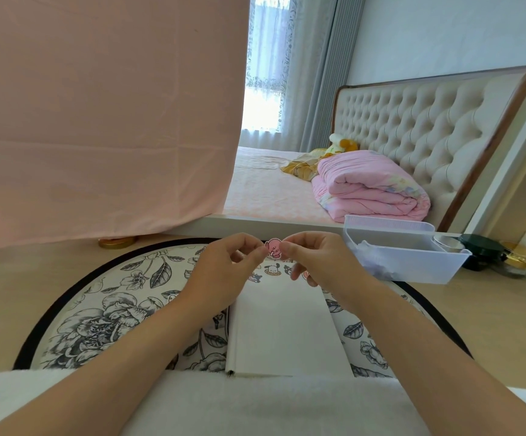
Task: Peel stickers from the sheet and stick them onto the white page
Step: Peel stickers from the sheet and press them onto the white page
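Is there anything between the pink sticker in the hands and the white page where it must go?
Nothing visible stands in the way. The left hand and right hand pinch the pink sticker over the far end of the white page, whose near part lies bare. A few stickers already sit at its far end.

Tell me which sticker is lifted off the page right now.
The pink sticker, pinched between the left hand and right hand above the white page. The others, like the white dog sticker, lie flat along its far edge.

matt paper white page (282,322), translucent plastic tray (413,262) — tufted fabric headboard (413,127)
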A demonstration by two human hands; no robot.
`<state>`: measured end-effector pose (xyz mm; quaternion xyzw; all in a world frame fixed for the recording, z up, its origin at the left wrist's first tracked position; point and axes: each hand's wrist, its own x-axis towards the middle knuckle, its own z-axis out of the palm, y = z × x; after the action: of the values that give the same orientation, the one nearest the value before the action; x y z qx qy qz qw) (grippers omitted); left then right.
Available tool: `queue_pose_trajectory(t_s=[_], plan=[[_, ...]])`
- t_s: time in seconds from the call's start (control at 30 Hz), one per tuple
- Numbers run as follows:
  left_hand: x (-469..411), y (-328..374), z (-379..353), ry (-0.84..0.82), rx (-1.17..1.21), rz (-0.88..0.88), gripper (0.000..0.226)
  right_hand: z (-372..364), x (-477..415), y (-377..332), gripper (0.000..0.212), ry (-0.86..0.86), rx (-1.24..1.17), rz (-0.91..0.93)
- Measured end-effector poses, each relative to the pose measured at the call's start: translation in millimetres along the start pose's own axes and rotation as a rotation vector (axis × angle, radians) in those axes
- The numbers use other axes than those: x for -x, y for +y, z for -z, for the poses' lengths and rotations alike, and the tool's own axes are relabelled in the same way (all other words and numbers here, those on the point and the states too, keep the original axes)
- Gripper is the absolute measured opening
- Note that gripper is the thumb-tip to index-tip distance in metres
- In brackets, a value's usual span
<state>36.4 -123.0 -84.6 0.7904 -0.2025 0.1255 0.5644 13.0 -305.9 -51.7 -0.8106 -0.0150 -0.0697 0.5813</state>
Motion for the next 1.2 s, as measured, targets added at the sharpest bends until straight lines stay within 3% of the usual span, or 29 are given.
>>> queue_pose_trajectory(t_s=[0.1, 0.23, 0.3, 0.4, 0.5, 0.77, 1.2], plan=[[0, -2, 2, -0.026, -0.160, -0.045, 0.011, 2, -1, 0, 0.010, 0.044, 0.032, -0.029], [0, -11, 5, -0.117, -0.482, -0.104, 0.029, 9, -3, 8, 0.010, 0.087, 0.056, -0.112], [0, -18, 7, -0.223, -0.618, -0.142, 0.039, 11, -1, 11, 0.012, 0.013, 0.085, -0.173], [1, -25, 8, -0.308, -0.617, -0.104, 0.043, 3, 2, 9, 0.021, -0.099, 0.142, -0.272], [0, -27, 6, -0.305, -0.634, -0.117, 0.043, -5, -2, 4, 0.025, -0.099, 0.219, -0.316], [0, -30, 6, -0.293, -0.628, -0.122, 0.043, -12, -9, 9, 0.016, -0.046, 0.352, -0.275], [1, -30, 5, -0.262, -0.648, -0.199, 0.041, -19, -16, 13, 0.018, -0.013, 0.574, -0.189]])
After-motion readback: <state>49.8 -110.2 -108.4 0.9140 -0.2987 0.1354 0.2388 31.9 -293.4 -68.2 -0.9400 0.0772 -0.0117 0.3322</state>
